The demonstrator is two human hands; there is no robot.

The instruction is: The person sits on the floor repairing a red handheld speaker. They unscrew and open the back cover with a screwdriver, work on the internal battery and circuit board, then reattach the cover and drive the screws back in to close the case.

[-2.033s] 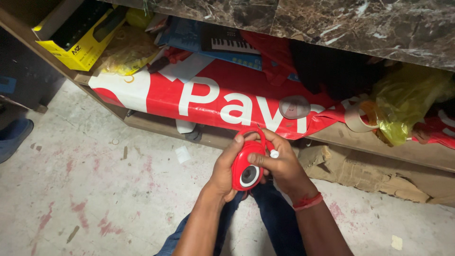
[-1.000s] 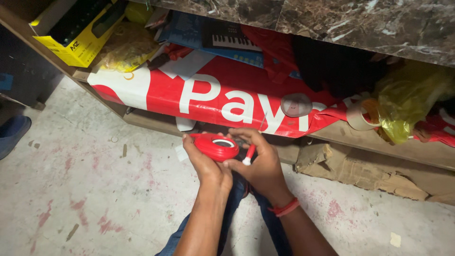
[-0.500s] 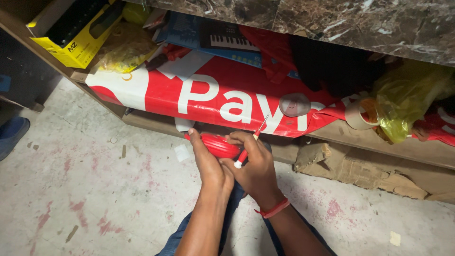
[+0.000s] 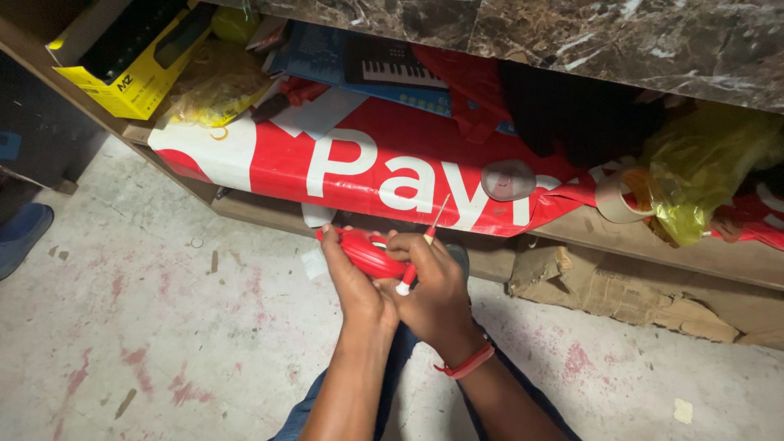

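Head view shows the left hand (image 4: 353, 282) gripping a red casing (image 4: 369, 253) just below the banner (image 4: 392, 167), the right hand (image 4: 431, 286) closed on a screwdriver (image 4: 420, 249), casing apparently unopened.

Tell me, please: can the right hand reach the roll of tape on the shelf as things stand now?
Probably yes. The tape roll lies at the open front edge of the shelf, with nothing before it. But the right hand holds a small screwdriver and touches the red device, so it is not free.
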